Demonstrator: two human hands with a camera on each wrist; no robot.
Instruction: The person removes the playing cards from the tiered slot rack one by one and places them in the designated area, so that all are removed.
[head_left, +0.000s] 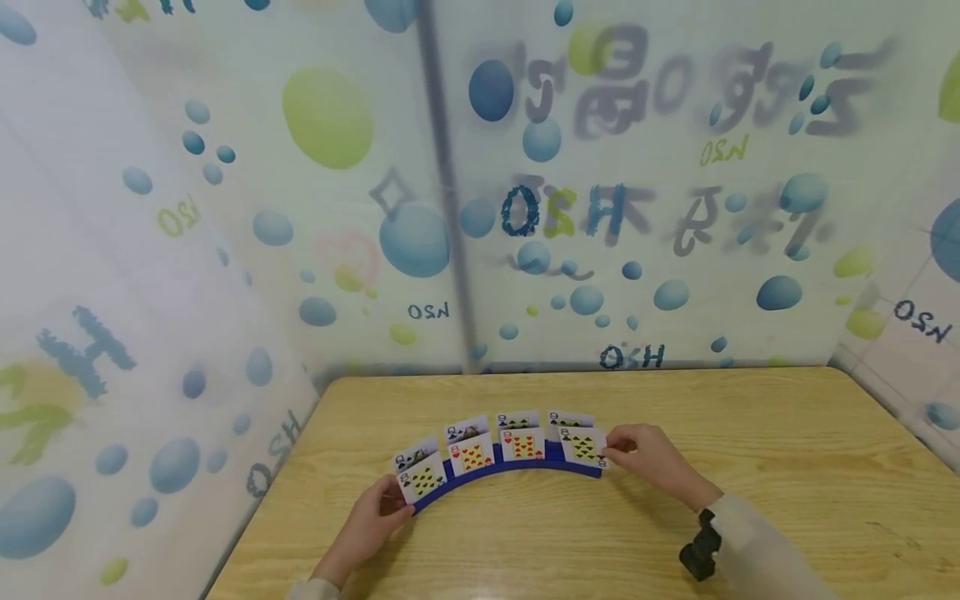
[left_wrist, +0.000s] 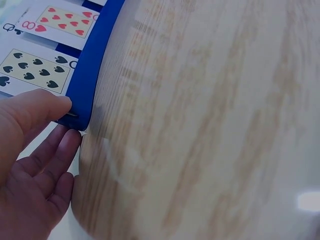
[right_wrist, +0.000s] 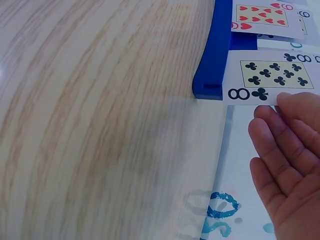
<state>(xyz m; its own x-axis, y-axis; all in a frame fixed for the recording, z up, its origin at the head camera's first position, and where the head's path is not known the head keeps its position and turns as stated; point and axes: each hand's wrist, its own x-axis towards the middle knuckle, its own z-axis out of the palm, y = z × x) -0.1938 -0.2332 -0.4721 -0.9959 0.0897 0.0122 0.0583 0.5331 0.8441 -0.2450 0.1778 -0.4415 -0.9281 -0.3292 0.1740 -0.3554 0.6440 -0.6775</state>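
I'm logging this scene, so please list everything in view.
Table: 1, light wood, under the holder.
Card holder: 1, blue, on the table.
Front cards: 4, white, two red-suited, two black-suited, in a row along the holder.
Back cards: 4, white with dark marks, behind the front cards.
Walls: 3, pale, bubble-printed, behind and beside the table.
Wrist device: 1, black, right wrist.
Sleeves: 2, pale, at the wrists.
Left hand: 1, bare, gripping the holder's left end.
Right hand: 1, bare, pinching the rightmost front card.

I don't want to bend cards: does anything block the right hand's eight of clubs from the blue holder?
Nothing visible does: the eight of clubs in the right hand is at the blue holder, with another card behind it.
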